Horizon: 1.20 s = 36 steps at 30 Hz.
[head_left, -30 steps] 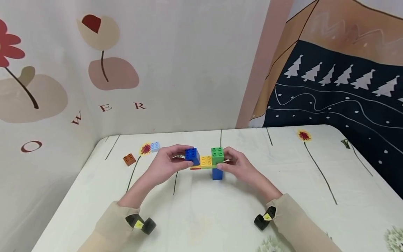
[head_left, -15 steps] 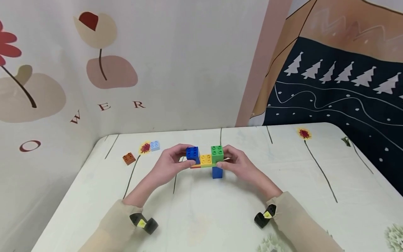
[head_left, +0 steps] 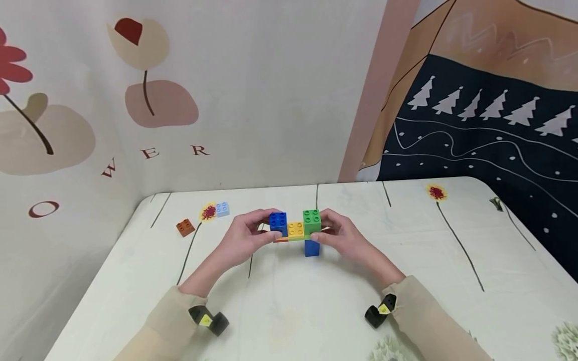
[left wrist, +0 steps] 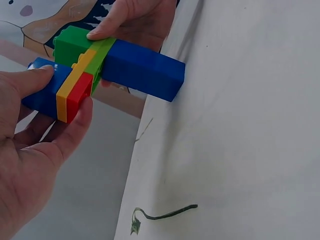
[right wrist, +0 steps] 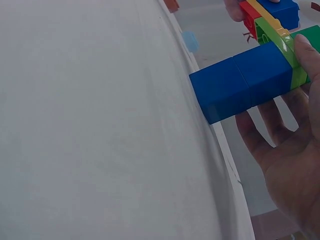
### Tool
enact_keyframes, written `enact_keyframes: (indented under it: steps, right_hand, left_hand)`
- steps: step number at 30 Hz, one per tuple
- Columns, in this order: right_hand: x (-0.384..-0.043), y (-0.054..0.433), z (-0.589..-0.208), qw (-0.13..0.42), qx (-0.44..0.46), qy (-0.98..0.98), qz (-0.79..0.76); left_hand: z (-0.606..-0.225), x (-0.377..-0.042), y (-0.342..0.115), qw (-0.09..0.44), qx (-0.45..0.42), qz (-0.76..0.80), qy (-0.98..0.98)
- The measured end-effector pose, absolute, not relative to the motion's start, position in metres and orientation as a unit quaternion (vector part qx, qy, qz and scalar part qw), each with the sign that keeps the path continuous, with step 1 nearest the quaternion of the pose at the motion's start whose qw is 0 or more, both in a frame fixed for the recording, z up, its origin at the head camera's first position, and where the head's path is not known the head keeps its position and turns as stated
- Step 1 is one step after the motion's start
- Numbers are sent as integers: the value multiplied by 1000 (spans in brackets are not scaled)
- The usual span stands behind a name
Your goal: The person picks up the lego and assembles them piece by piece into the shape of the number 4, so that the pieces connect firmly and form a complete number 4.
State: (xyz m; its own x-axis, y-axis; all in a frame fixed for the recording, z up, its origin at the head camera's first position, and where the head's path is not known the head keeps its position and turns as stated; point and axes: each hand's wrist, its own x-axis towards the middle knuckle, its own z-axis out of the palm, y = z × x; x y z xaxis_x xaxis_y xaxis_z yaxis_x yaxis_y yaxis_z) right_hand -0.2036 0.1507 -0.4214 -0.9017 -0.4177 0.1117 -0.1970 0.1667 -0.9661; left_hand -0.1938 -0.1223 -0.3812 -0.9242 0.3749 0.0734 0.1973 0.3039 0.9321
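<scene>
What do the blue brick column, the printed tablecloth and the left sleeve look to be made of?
Blue brick column: most likely moulded plastic, smooth with a slight sheen; flat faces, crisp edges and a straight seam.
Printed tablecloth: matte, possibly fabric or vinyl; soft creases show, no weave visible.
Left sleeve: probably cloth, matte beige, wrinkled at the cuff; fibre unclear.

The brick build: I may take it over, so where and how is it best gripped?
Probably pinch the blue column low on its flat sides, from the person's side: they show bare, while left hand and right hand hold higher up.
</scene>
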Motion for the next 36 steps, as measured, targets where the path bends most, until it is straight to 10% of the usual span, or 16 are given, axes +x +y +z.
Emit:
enact_keyframes:
  steps: [36]
  right_hand:
    - [-202,150,-419,89,-199,762,-610]
  left_hand:
    - [-382,-193,-125,75,181,552,811]
